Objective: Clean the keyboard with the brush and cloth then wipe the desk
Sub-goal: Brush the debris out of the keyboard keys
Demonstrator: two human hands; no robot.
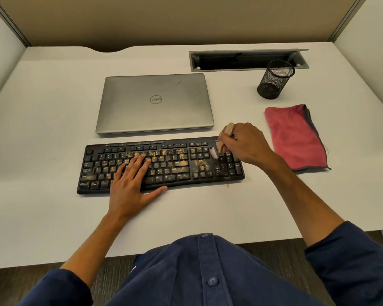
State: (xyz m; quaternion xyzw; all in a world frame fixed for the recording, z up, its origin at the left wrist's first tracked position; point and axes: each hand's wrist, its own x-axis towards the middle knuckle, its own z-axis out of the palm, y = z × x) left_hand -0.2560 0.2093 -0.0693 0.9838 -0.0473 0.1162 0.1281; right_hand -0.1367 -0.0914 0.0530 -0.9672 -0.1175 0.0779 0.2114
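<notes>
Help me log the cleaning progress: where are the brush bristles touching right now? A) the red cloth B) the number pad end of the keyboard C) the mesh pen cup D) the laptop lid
B: the right hand holds the brush with its bristles down on the keyboard at its number pad end, while the left hand rests flat on the letter keys.

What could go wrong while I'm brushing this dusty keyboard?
Crumbs swept by the brush could scatter off the keyboard onto the desk; some already lie by its front right corner. The left hand rests flat on dirty keys, so grit under it may be missed or smeared.
</notes>
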